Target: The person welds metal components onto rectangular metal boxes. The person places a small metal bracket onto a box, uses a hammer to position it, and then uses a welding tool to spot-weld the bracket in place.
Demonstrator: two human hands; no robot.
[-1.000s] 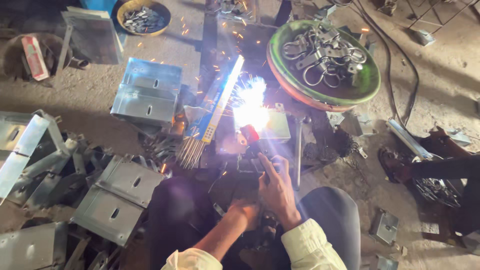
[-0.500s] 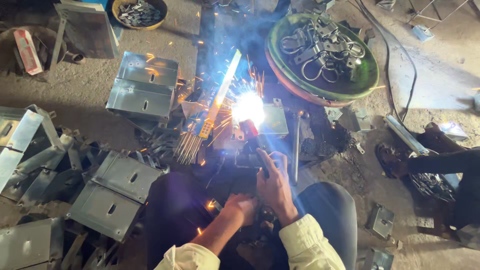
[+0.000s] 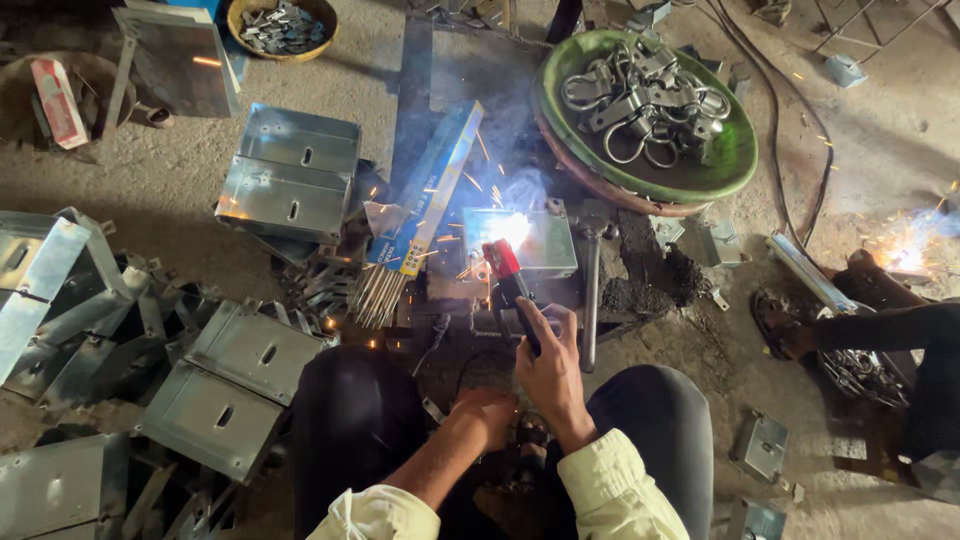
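Right hand [image 3: 548,362]: clenched around the handle of the electrode holder [image 3: 503,262], red-tipped head aimed forward and down at the small metal plate [image 3: 535,243]. Left hand [image 3: 487,412]: lowered between the knees, fingers curled; whether it grasps anything cannot be told.

The metal plate lies on the floor directly ahead of the knees, just beside a hammer [image 3: 591,290] and a packet of welding rods [image 3: 425,200] with bare rods fanning from its near end.

Change since the earlier frames: the arc glare at the plate was large and white; it is now reduced to a small bright spot with few sparks. Judgement: the weld pass at this point is ending or the arc is breaking.

Surroundings: green bowl [image 3: 735,160] of metal rings beyond the plate; folded sheet-metal boxes [image 3: 290,170] to the left.
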